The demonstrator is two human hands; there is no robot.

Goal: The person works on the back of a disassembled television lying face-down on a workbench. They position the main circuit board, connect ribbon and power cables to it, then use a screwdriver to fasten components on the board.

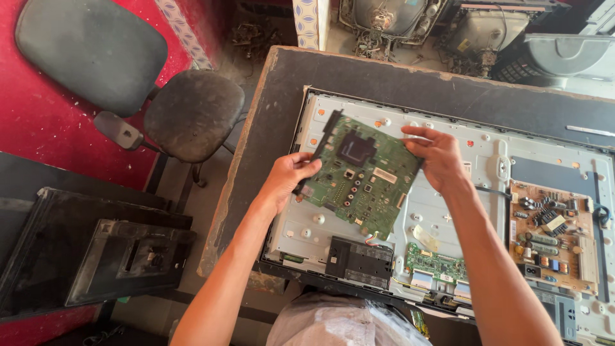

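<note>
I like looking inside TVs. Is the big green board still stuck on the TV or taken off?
Taken off. The left hand and right hand hold the green board tilted above the TV's metal back.

The green circuit board [362, 176] hides part of the grey metal television back panel [448, 211]; the brown power board [554, 237] is partly cut off right, and far picture tubes [384, 19] by the top edge.

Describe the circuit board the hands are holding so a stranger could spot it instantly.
Start at the opened flat television chassis lying on the dark table. Above its left half, the left hand and right hand hold a large green circuit board. Unlike the brown board and the small green board, it is lifted and tilted.
</note>
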